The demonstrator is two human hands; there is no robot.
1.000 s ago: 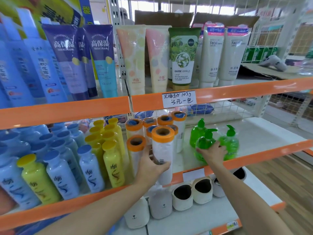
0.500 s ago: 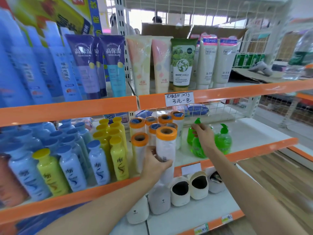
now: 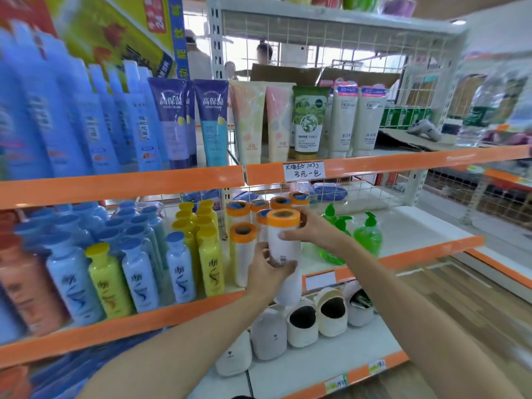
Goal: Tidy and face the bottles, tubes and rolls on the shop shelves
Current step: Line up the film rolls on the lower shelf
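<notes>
Since half a second ago the right hand [image 3: 312,233] has left the green pump bottles [image 3: 367,236] and come across to the front roll [image 3: 283,249], an upright white roll with an orange top, where its fingers [image 3: 290,234] now curl round the upper part just under the orange rim. Lower on the same roll, the left hand [image 3: 266,273] keeps its grip, thumb across the barcode label. This roll stands at the front edge of the middle shelf [image 3: 426,250], whose lip is an orange strip over a white deck. Just behind and left of the roll stand the other orange-topped rolls [image 3: 243,243], upright and close together. Left of the roll are yellow bottles [image 3: 211,262] and, further left, blue bottles [image 3: 139,273] in rows. Right of the roll the pump bottles sit near the shelf lip. Above the roll a handwritten price tag [image 3: 303,170] hangs on the upper shelf's orange strip, with upright tubes [image 3: 308,122] standing over it. Below the roll, white and grey slippers [image 3: 302,321] lie on the bottom shelf. Wooden flooring [image 3: 460,298] shows to the right of the roll, and wire mesh backs the shelving.
</notes>
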